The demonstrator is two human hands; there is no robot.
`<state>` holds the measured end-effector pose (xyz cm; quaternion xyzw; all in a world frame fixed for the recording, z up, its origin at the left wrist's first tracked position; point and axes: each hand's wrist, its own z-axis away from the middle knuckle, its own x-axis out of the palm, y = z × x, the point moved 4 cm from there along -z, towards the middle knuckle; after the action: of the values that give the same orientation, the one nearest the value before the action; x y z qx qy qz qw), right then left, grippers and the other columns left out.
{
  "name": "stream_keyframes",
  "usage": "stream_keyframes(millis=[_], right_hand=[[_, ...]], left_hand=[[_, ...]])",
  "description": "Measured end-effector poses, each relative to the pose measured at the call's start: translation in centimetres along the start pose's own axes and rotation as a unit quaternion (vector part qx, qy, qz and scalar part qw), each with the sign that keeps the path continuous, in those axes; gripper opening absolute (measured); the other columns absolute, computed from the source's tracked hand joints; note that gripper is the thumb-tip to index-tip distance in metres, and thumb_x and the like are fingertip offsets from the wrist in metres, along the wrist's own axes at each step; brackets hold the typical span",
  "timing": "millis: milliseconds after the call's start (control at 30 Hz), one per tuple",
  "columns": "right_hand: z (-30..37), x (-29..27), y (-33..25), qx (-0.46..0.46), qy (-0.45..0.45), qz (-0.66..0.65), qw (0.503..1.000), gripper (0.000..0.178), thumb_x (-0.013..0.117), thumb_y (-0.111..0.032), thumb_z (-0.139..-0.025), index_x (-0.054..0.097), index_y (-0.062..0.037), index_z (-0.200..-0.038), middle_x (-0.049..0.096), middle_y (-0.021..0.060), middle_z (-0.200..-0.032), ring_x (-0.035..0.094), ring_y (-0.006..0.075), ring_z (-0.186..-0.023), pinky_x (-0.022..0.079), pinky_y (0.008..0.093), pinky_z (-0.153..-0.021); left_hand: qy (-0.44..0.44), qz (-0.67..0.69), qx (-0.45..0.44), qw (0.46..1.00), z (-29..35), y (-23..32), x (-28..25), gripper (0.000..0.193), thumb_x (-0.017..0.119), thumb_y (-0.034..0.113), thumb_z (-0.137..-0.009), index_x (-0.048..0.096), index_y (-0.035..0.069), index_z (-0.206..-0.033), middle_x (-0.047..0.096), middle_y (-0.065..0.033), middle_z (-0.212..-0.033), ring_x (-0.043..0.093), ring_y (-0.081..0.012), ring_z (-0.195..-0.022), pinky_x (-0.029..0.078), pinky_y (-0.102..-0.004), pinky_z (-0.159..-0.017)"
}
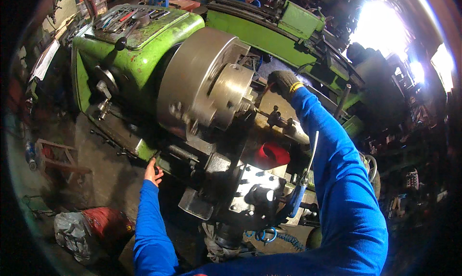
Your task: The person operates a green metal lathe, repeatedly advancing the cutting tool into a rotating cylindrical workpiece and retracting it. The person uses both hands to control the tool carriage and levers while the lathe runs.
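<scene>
My bare left hand is closed round the black knob of a lever at the front of a green lathe. In a dark knit glove with a yellow cuff, my right hand is at the far side of the round metal workpiece. Its fingers are curled, with a thin reddish-brown edge showing beneath them; what they hold is mostly hidden. The workpiece sits in the jaws of a large steel chuck, whose surface looks smeared as if turning. A drill-like tool points at the workpiece.
A tool post stands on the carriage, with a blue air gun and a red ring-shaped piece near it. Hand tools lie on the headstock. A second green machine stands behind. Bags lie at lower left.
</scene>
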<state>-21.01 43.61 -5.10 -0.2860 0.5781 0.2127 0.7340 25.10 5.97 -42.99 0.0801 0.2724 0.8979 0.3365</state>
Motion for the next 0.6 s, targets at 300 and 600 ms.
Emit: stream_keyframes(millis=[300,600], right_hand=[[1.1,0.5,2.7,-0.074,-0.096,0.104,0.987,0.013,0.074,-0.022,-0.084,0.078,-0.0105,-0.089,0.073,0.0108,-0.074,0.071,0.0301,-0.066,0.055,0.0417,-0.059],[2.9,-0.7,-4.1,-0.082,-0.035,0.076,0.993,0.015,0.077,-0.013,-0.079,0.076,-0.0098,-0.094,0.075,0.0123,-0.082,0.072,0.0361,-0.073,0.057,0.0446,-0.066]], left_hand=[[-0.004,-0.016,0.013,1.0,-0.2,-0.2,0.3,0.043,0.066,0.065,-0.093,0.062,0.023,-0.097,0.062,0.0011,-0.078,0.062,-0.0176,-0.075,0.039,-0.0429,-0.077],[0.081,-0.08,0.117,0.987,-3.9,-1.7,-1.9,0.038,0.066,0.043,-0.101,0.068,0.008,-0.114,0.068,-0.0119,-0.089,0.068,-0.0297,-0.087,0.048,-0.0483,-0.075]])
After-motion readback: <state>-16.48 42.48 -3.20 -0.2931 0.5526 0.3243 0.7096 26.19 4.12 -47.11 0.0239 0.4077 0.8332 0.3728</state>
